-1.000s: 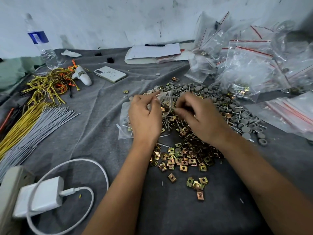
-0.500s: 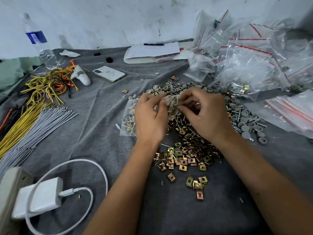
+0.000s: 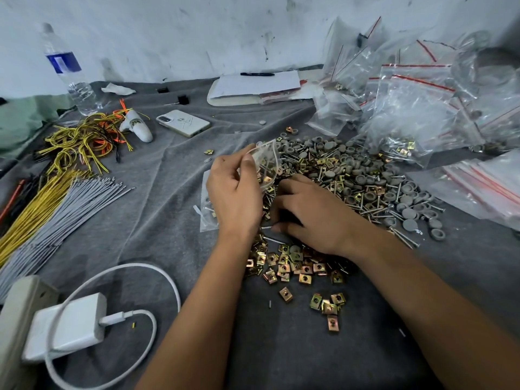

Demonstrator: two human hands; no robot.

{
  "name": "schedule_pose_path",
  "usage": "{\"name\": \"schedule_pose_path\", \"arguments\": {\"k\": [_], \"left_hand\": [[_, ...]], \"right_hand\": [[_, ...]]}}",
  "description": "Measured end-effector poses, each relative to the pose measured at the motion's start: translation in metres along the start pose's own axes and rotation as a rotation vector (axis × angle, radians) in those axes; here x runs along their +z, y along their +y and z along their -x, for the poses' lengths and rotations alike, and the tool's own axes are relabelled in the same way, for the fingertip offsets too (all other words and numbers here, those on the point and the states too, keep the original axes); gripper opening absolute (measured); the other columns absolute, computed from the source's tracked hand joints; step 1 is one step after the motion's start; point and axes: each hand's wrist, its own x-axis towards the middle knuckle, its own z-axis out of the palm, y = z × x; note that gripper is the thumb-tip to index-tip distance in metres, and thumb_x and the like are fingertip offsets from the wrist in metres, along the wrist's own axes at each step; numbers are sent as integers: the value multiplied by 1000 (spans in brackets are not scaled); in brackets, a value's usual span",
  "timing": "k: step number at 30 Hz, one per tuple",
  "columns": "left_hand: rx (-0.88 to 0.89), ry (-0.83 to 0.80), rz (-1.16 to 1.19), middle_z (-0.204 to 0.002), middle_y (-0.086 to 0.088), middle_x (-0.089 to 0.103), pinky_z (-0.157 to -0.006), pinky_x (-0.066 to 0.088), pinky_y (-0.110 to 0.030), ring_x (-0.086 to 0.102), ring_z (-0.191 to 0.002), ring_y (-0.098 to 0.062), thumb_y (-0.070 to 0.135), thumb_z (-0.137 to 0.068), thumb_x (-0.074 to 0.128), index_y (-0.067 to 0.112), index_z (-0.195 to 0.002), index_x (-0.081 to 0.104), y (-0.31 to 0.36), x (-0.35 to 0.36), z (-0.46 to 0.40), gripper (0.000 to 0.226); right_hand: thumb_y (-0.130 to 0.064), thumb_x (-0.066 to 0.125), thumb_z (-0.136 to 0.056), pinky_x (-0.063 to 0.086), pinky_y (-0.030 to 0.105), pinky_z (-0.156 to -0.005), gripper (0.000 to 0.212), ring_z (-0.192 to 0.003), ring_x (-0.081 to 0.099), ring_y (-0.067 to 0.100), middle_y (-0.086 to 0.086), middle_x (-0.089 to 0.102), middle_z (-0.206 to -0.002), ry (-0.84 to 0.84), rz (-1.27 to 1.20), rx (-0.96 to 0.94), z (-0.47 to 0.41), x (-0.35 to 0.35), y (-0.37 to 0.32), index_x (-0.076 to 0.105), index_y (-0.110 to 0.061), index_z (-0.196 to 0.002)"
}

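Big grey cloth (image 3: 140, 220) under everything. On the far right, a heap of clear bags (image 3: 416, 114) with red strips, piled up by the white wall. In the middle, a wide pile of parts (image 3: 365, 181): round grey caps, long screws, little gold clips. Reaches from the heap of bags down to the two arms.

On the left, a bunch of grey wires (image 3: 56, 220) lying side by side, with yellow wires (image 3: 76, 144) beside and behind. At the bottom left, a white charger (image 3: 70, 325) with its white cord looping round. Far back on the left, a water bottle (image 3: 64, 63), standing up. Far back in the middle, a white pad (image 3: 259, 84) with a black pen (image 3: 257, 74) on top. Between bottle and pile, a white phone (image 3: 183, 123), lying flat.

Left hand (image 3: 236, 192): up over the left edge of the pile, thumb and fingers pinching a small clear bag (image 3: 266, 164). Bag lifted off the cloth, some screws and clips inside.

Right hand (image 3: 312, 218): down on the pile, just right of the left hand, fingers curled into the parts. Cannot tell if holding anything, fingertips hidden.

Under the left hand, a flat bag (image 3: 206, 218) on the cloth, parts inside. Just by the right thumb, one screw (image 3: 266, 227), lying on its side.
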Motion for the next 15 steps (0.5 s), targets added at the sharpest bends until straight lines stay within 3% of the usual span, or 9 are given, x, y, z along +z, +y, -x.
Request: {"name": "schedule_pose_path", "arguments": {"k": [2, 4, 8, 10, 15], "left_hand": [[-16, 20, 23, -104, 8, 69, -99, 49, -32, 62, -101, -4, 27, -98, 52, 25, -114, 79, 1, -1, 0, 32], [-41, 33, 48, -104, 9, 70, -102, 50, -36, 63, -103, -4, 27, -97, 53, 29, -114, 79, 1, -1, -1, 31], [-38, -14, 30, -109, 2, 72, -102, 51, -50, 65, -109, -16, 30, -97, 51, 25, -120, 78, 0, -2, -2, 36], [28, -87, -15, -107, -2, 71, -99, 51, -48, 64, -107, -17, 31, -96, 50, 23, -122, 77, 0, -1, 0, 38], [180, -206, -153, -99, -4, 68, -91, 47, -38, 60, -99, -15, 30, -96, 49, 18, -124, 76, 1, 4, 6, 41]], "right_hand": [[-36, 67, -94, 45, 39, -97, 14, -113, 40, 15, -9, 48, -106, -6, 25, -4, -1, 1, -1, 67, -25, -103], [-26, 64, -97, 45, 38, -97, 13, -109, 42, 13, -4, 55, -110, 70, 17, 20, 0, 1, 2, 63, -19, -107], [-14, 65, -99, 51, 22, -80, 7, -87, 59, 8, -4, 65, -97, 456, -258, 84, 6, -10, 3, 64, -9, -104], [-9, 68, -97, 50, 17, -80, 7, -87, 62, 9, -1, 68, -95, 627, -259, 68, 7, -13, 6, 68, -6, -102], [-5, 77, -89, 53, 23, -86, 12, -92, 65, 13, 4, 73, -98, 621, -220, 8, 7, -14, 8, 76, -5, -101]]}}
